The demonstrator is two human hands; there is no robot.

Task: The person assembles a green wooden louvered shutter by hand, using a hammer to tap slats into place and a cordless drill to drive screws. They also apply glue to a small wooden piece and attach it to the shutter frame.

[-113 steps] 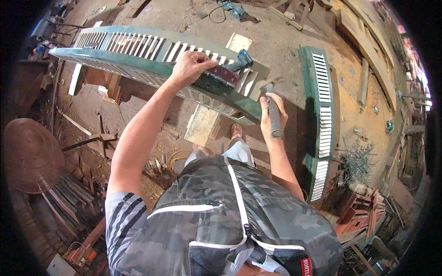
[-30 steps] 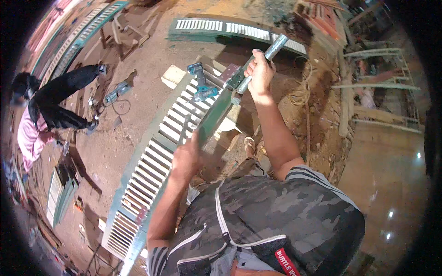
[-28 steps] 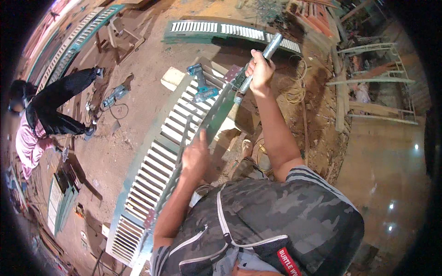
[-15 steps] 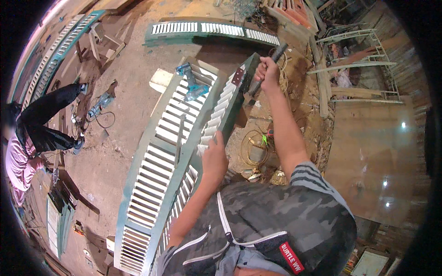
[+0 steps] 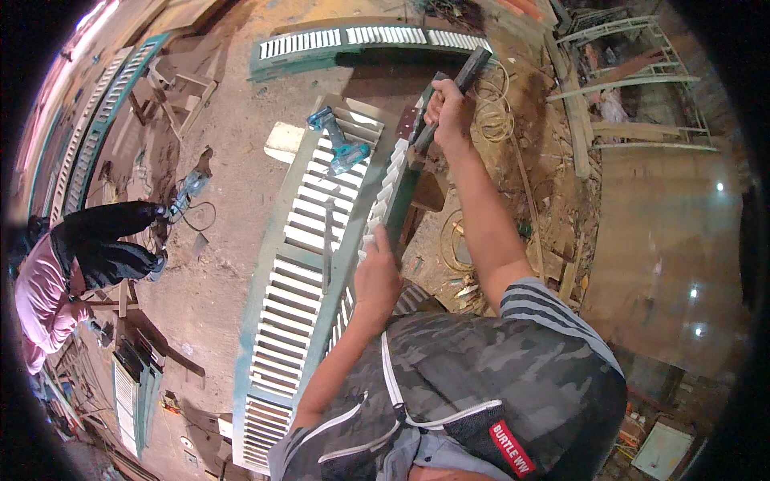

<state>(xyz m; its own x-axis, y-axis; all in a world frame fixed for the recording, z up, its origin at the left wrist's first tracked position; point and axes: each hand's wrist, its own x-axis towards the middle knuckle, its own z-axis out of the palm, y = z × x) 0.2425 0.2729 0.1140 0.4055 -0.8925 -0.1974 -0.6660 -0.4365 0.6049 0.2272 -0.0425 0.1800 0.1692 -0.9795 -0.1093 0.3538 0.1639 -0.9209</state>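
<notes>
My right hand [image 5: 449, 116] is closed round a dark, straight bar-shaped tool [image 5: 473, 68], whose exact kind I cannot make out. It is held slantwise at the far end of a green-edged louvered shutter [image 5: 401, 196] that stands tilted on its edge, close to a reddish-brown hinge plate [image 5: 407, 124]. My left hand [image 5: 377, 276] grips the shutter's white slats lower down, its fingers partly hidden. Just left lies a second louvered shutter [image 5: 281, 321], flat, with white slats. On that one rest a blue cordless drill [image 5: 341, 144] and a thin grey metal bar [image 5: 328, 240].
Another louvered shutter [image 5: 385, 36] lies across the far side. To the left, a person in a pink top [image 5: 52, 276] bends over beside wooden stands. Coiled hose [image 5: 493, 112] and debris lie on the right, along with a metal frame [image 5: 634, 88] and a brown sheet [image 5: 650, 264].
My right hand and the dark tool have moved slightly left and up along the shutter's end. The left hand keeps its grip. The whole view has shifted a little.
</notes>
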